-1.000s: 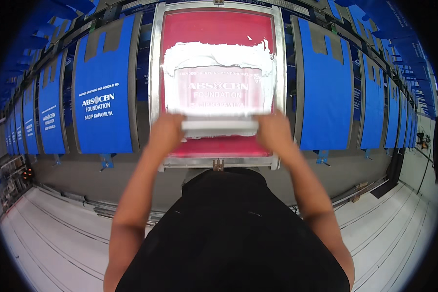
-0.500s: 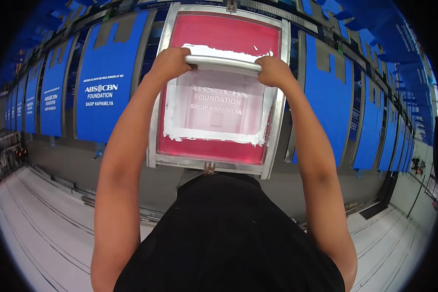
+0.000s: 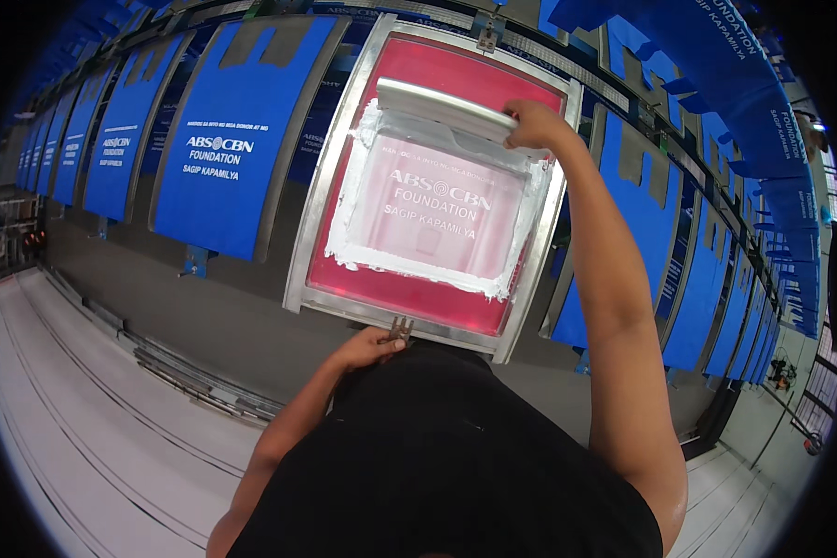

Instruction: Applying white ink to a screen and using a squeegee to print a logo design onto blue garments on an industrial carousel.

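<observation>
Right hand (image 3: 533, 124) grips the squeegee (image 3: 445, 110) at the screen frame (image 3: 309, 244) top (ink spread white). Left hand (image 3: 372, 349) pinches the frame clamp (image 3: 400, 329); lifting the frame looks next.

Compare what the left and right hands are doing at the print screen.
The right hand reaches to the far end of the screen frame and grips the squeegee; the left hand sits at the near edge, at a small metal clamp. The right arm is stretched out; the left is bent and close to the body. Both are bare.
</observation>
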A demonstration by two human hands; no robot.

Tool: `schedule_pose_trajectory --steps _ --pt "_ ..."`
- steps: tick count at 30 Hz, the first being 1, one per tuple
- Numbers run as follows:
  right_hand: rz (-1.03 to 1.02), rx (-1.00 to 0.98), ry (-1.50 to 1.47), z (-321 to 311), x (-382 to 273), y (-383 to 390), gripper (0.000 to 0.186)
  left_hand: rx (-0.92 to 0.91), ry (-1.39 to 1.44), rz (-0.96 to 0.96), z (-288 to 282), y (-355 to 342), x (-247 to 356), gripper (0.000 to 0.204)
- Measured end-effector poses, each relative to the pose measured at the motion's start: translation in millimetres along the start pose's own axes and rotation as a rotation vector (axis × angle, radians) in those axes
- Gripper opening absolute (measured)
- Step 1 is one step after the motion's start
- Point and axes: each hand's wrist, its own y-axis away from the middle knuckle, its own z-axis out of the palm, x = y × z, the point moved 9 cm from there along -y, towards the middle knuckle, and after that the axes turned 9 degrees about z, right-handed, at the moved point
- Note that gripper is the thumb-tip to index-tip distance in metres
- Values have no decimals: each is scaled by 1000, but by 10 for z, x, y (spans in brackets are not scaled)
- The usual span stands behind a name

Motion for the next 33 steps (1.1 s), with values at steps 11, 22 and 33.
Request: schedule_pose_trajectory --steps 11,22,33 --pt "38 128 17 536 -771 1455 52 -50 13 113 112 190 263 38" --pt "-63 325 -71 1001 -867 2688 45 129 -437 17 -69 -16 29 56" --pt "85 201 -772 1312 679 2246 36 406 -921 89 -525 223 753 53"
